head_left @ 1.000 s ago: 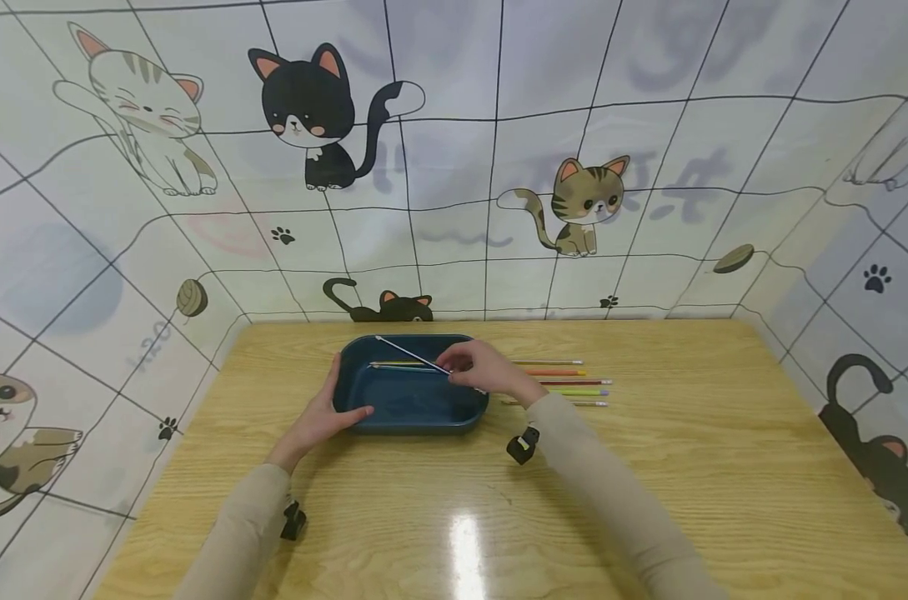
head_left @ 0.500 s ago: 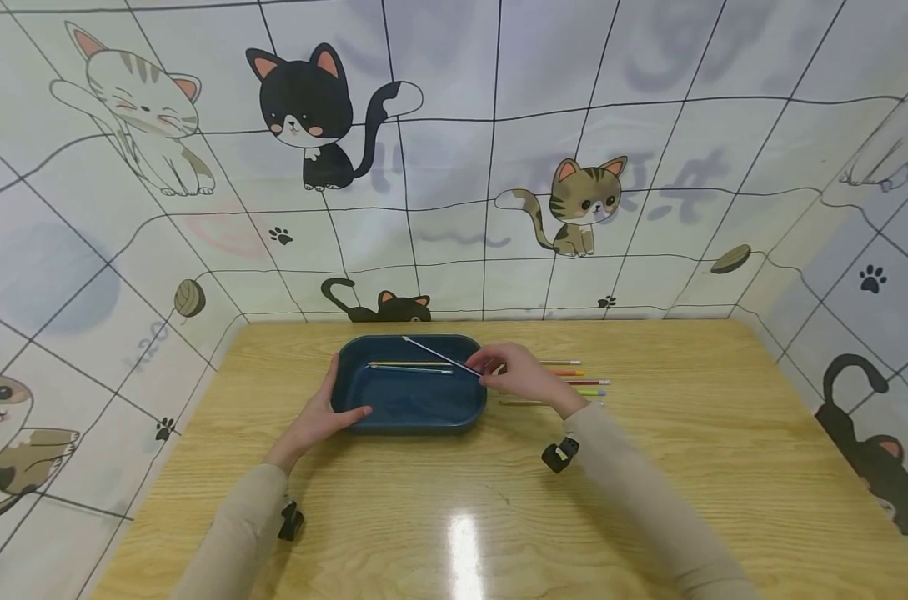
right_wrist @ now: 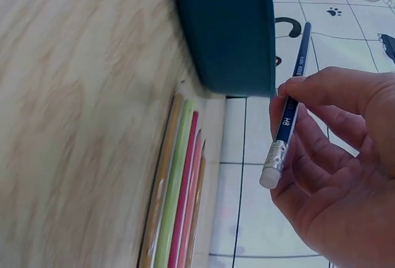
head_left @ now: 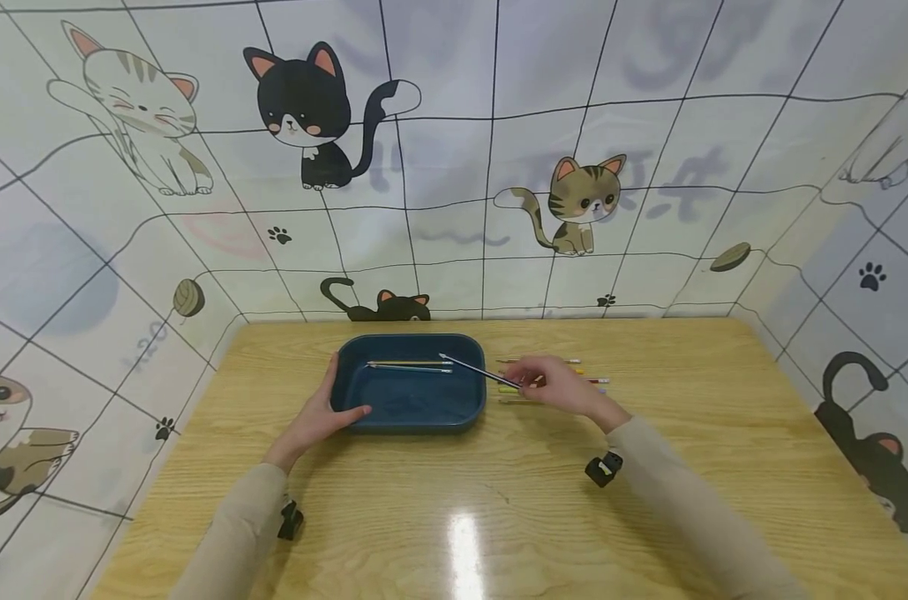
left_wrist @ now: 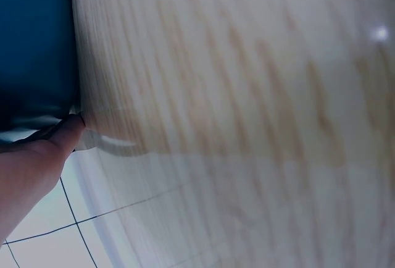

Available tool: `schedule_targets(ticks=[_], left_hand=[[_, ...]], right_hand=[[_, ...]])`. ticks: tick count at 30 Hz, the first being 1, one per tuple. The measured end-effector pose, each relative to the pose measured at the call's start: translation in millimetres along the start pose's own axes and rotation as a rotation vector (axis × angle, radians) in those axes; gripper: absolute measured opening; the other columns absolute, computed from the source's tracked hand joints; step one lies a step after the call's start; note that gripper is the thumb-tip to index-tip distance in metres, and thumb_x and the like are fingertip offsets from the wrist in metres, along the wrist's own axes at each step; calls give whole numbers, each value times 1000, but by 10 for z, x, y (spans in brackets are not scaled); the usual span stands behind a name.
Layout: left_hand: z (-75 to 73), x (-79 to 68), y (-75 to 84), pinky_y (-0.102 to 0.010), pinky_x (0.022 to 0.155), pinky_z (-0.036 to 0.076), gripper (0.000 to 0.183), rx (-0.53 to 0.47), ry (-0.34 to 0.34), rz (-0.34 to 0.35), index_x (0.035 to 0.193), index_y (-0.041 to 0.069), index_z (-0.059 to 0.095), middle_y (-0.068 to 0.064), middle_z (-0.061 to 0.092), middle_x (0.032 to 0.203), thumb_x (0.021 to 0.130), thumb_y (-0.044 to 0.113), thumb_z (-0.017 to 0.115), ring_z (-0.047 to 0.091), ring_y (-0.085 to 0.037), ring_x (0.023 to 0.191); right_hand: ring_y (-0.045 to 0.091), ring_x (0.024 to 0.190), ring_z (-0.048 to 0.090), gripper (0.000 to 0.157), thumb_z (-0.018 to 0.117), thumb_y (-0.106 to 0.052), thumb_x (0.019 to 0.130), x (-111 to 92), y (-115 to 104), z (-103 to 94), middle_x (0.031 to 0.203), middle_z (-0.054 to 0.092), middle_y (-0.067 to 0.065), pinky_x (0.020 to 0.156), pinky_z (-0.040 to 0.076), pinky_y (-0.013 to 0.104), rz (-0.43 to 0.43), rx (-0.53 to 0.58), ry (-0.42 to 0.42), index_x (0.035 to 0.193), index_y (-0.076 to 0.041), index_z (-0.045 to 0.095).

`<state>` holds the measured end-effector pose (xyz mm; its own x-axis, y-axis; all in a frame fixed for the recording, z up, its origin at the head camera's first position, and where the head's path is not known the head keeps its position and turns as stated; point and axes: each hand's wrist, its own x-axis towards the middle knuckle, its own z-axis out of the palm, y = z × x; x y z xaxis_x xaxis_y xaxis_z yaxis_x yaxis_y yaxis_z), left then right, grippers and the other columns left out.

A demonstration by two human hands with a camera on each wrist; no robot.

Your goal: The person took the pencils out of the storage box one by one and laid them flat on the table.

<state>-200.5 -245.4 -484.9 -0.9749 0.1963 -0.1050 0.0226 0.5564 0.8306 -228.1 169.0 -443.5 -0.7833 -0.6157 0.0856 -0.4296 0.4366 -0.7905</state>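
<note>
Pinching a dark pencil (right_wrist: 287,117), right grip (head_left: 553,385) almost closed, left grip (head_left: 323,417) wide, holding a blue tray (head_left: 416,407).

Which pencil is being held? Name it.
The dark blue HB pencil, pinched in the right hand; the others lie in the tray or on the table.

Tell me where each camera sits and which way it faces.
Head: worn there, facing forward and down at the tray; sleeves, left hand, right hand show.
Left wrist: worn there, facing tabletop and tray; left hand shows partly.
Right wrist: worn there, facing held pencil and loose pencils; right hand shows.
Shared by head and right wrist: held pencil.
</note>
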Motion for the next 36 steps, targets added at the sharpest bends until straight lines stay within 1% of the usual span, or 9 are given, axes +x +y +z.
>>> schedule_targets(ticks=[2, 8, 15, 21, 26, 31, 33, 36], left_hand=[[0, 4, -4, -59, 111, 10, 113, 2, 1, 1, 154, 22, -13, -14, -6, 160, 84, 37, 75, 1, -39, 144], [6, 21, -8, -58, 111, 10, 114, 2, 7, -4, 155, 22, -12, -15, -4, 160, 83, 37, 76, 2, -40, 144], [3, 14, -9, -58, 111, 10, 114, -2, 6, 0, 155, 22, -13, -14, -5, 160, 84, 36, 76, 2, -39, 144], [-11, 6, 4, -58, 111, 10, 113, 4, 4, -1, 154, 22, -13, -14, -6, 160, 85, 36, 75, 1, -39, 144], [-18, 0, 22, -59, 111, 10, 112, 10, 1, -7, 154, 22, -13, -14, -6, 160, 85, 35, 75, 2, -39, 144], [-19, 3, 6, -59, 111, 10, 113, 9, 3, -1, 154, 22, -13, -13, -6, 160, 85, 35, 75, 1, -39, 144], [-19, 7, -2, -59, 111, 10, 113, 4, 4, 5, 154, 23, -13, -12, -6, 161, 85, 35, 75, 1, -38, 144], [-15, 12, -9, -59, 111, 9, 113, 3, 3, 3, 154, 22, -13, -12, -6, 161, 85, 35, 75, 0, -38, 144]], right_hand=[[20, 86, 61, 26, 60, 7, 89, -50, 33, -18, 101, 67, 18, 72, 51, 32, 2, -15, 7, 113, 2, 67], [20, 87, 61, 24, 64, 6, 88, -236, 109, -96, 101, 67, 13, 71, 50, 32, 42, -46, 21, 110, 0, 68], [21, 85, 58, 22, 65, 5, 87, -418, 176, -176, 96, 66, 10, 68, 50, 33, 43, -70, 49, 109, 3, 68], [22, 85, 58, 23, 65, 7, 87, -540, 217, -250, 95, 66, 10, 70, 50, 33, 49, -87, 66, 108, 2, 68], [20, 84, 58, 23, 65, 9, 85, -611, 288, -291, 95, 66, 7, 69, 50, 31, 40, -102, 69, 107, 1, 68], [22, 84, 60, 25, 64, 11, 83, -639, 398, -285, 96, 66, 5, 70, 50, 29, 56, -126, 44, 105, 1, 69], [22, 85, 61, 25, 64, 12, 83, -648, 429, -269, 96, 66, 5, 70, 51, 29, 62, -136, 35, 104, 0, 70], [20, 87, 61, 25, 64, 14, 81, -665, 471, -231, 97, 67, 8, 72, 52, 31, 38, -161, 35, 103, 1, 70]])
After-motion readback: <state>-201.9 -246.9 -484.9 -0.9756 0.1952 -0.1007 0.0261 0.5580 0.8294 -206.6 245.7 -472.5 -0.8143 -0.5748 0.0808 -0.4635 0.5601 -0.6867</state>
